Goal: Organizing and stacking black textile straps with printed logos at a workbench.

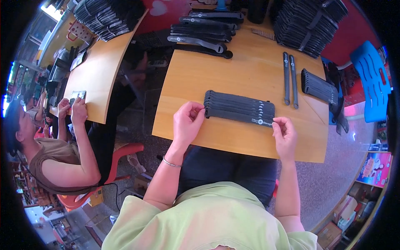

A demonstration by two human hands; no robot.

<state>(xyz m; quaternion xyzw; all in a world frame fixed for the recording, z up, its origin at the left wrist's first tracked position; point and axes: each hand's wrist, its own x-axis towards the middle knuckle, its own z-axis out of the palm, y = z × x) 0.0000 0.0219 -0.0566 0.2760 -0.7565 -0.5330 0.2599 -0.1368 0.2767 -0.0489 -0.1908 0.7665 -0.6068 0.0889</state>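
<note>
Left hand (188,123): thumb and forefinger pinched together on left end of strap row (239,106), other fingers curled in. Right hand (285,135): thumb and forefinger nearly together, touching right end of nearest strap (237,118); cannot tell if actually gripping; remaining fingers loosely bent. Strap row dark grey, overlapped lengthwise, flat by near edge of desk (250,71), roughly midway between left and right edges.

Also on desk: two loose straps (287,79), side by side, toward right edge; small stack (320,86) at right edge; tall bundle (308,25), banded, blocking view of far right corner; strap pile (204,31), messy, at far left corner; dark cylinder (257,12) at far edge, between pile and bundle.

Past right edge: blue slotted panel (371,81). Past left edge: second desk (104,66) with co-worker (64,156), both hands on small item, kind unclear.

Labels: white lettering plus round white mark on right end of nearest strap; matching marks on the others, partly covered. Small white print on two loose straps, near far ends.
</note>
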